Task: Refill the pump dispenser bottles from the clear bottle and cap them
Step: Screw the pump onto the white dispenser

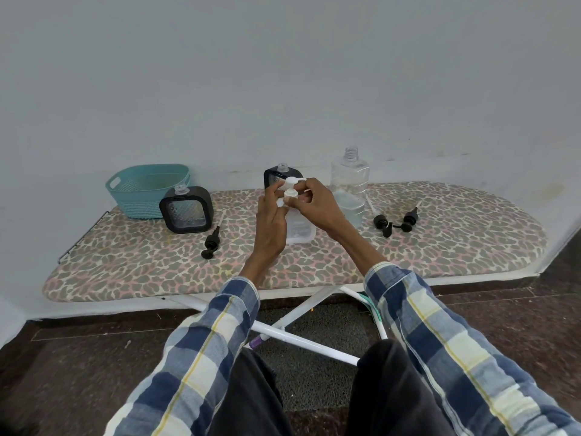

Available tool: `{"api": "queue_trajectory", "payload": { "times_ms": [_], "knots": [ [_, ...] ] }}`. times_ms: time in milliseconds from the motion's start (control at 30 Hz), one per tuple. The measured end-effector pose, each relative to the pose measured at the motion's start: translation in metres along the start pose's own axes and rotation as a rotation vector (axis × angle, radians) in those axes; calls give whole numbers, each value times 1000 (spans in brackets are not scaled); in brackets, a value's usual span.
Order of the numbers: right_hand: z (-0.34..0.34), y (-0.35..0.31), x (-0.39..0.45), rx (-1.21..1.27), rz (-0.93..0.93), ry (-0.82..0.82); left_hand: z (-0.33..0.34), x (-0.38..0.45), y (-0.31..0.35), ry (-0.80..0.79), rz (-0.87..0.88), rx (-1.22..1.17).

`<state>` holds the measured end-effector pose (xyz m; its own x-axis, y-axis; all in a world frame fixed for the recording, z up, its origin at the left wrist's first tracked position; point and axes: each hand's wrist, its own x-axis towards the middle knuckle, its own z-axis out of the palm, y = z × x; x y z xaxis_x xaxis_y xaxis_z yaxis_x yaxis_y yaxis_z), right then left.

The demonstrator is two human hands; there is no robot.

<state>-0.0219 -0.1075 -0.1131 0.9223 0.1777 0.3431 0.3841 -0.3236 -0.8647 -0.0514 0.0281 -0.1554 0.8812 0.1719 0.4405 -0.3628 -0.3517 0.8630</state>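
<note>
An ironing board (440, 247) with a leopard-print cover carries a teal basket (147, 190) at its back left corner, two black-framed bottles (187, 209), a clear bottle (349, 187) near the back edge, a small clear bottle (300, 229) mid-board, and three loose black pumps (211, 242).

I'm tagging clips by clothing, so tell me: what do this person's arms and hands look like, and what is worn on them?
Both arms wear long shirt sleeves in a check of navy, pale blue and cream with thin yellow lines, the left sleeve and the right sleeve alike. The cuffs end short of the wrists. The left hand and right hand are bare: no gloves, rings or watch visible.
</note>
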Motion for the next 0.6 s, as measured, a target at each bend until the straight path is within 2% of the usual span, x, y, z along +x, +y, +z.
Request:
{"api": "queue_trajectory", "payload": {
  "times_ms": [267, 467, 600],
  "knots": [
    [0, 1, 6, -39, -1, -32, -2, -1, 3, -8, 4, 1],
    [19, 2, 2, -17, 3, 174, -1, 0, -2, -4, -4, -17],
    [11, 5, 3, 19, 1, 109, -2, -1, -2, -12, -8, -8]
  ]
}}
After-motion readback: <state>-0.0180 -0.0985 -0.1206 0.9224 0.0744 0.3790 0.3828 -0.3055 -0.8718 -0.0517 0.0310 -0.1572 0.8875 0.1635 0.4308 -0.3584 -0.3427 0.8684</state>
